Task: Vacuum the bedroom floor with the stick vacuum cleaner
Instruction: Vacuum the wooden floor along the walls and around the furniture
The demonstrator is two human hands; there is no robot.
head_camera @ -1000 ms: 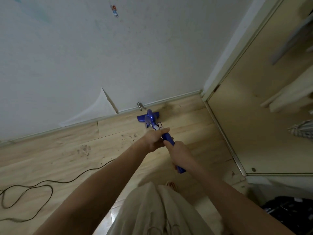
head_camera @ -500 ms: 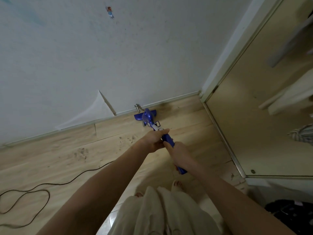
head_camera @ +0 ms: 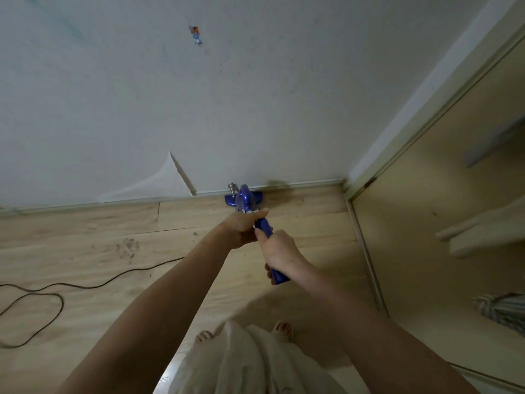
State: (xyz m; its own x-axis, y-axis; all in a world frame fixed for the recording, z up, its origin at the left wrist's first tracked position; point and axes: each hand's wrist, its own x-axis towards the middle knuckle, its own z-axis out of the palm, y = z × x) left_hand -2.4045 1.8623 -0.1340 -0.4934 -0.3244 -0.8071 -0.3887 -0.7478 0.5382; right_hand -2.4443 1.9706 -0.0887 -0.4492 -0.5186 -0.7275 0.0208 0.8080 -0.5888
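The blue stick vacuum cleaner stands on the pale wooden floor with its head against the skirting board, right of a metal door stop. My left hand grips the upper part of the stick. Just behind it, my right hand is closed around the blue handle, whose end pokes out below the fist. Both arms stretch forward from the bottom of the view. Specks of dirt lie on the boards to the left of the vacuum.
A black power cord loops over the floor at the left. Peeling wallpaper hangs off the white wall above the skirting. A mirrored sliding door with a floor track bounds the right side. My bare feet stand below the handle.
The vacuum head has slid forward over the floor until it meets the skirting board by the door stop. Both hands have followed it, keeping their grip.
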